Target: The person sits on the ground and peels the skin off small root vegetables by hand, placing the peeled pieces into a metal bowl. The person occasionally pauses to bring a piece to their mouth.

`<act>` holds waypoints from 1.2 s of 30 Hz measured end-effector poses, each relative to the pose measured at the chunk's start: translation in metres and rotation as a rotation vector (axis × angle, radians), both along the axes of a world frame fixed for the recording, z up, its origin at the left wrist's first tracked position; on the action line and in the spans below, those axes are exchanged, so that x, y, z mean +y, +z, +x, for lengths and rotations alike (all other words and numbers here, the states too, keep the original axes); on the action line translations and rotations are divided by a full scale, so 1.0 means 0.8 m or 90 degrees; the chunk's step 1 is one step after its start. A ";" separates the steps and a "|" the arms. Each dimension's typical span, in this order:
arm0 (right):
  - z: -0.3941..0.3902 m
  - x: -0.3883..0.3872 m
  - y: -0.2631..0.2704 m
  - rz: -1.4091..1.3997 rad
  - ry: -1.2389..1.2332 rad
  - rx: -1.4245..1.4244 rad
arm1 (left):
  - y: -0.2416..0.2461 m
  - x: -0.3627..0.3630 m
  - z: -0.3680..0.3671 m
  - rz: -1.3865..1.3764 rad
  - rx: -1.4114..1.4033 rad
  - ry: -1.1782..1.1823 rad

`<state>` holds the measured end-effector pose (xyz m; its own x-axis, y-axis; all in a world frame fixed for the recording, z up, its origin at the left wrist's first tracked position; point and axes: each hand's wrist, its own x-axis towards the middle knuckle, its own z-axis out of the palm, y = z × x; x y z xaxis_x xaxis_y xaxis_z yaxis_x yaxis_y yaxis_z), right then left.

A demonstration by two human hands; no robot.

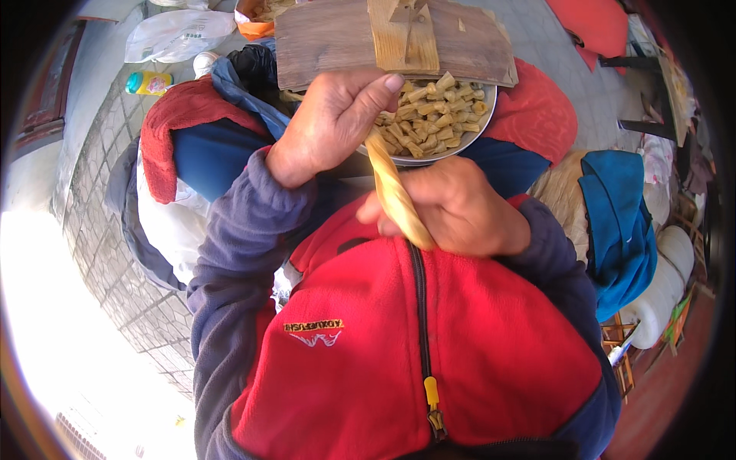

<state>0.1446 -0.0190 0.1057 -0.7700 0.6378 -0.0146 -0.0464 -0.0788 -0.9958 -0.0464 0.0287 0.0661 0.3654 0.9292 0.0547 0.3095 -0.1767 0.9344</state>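
A long, pale yellow twisted strip (pixel 391 181), its material not certain, runs between my hands. My left hand (pixel 339 115) grips its upper end, thumb pressed over the curled fingers. Lower and to the right, my right hand (pixel 454 207) has its fingers curled around the strip's lower part, slightly blurred. Beyond the hands, a round bowl with a pale rim (pixel 460 150) holds many small knotted, yellow-brown pieces (pixel 428 118). A dark wooden board (pixel 328 43) lies over the bowl's far part, with a lighter wooden block (pixel 402 40) on it.
Red cloths (pixel 167 132) cover both knees. A yellow jar with a green lid (pixel 149 83) and a white plastic bag (pixel 178 34) are on the paved floor at the upper left. A blue cloth (pixel 618 230) hangs at the right, near a white plastic container (pixel 661 293).
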 end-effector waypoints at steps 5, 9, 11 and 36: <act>0.005 0.020 0.026 0.242 -0.066 0.287 | 0.052 -0.016 0.016 -0.035 -0.230 -0.059; 0.014 0.055 -0.034 0.243 -0.412 -0.028 | 0.027 -0.041 0.042 -0.266 -0.399 -0.050; 0.013 0.067 -0.090 0.313 -0.472 -0.099 | -0.009 -0.040 0.064 -0.207 -0.389 0.019; 0.026 0.038 -0.174 -0.524 -0.238 0.262 | -0.086 -0.038 0.038 0.119 0.008 0.003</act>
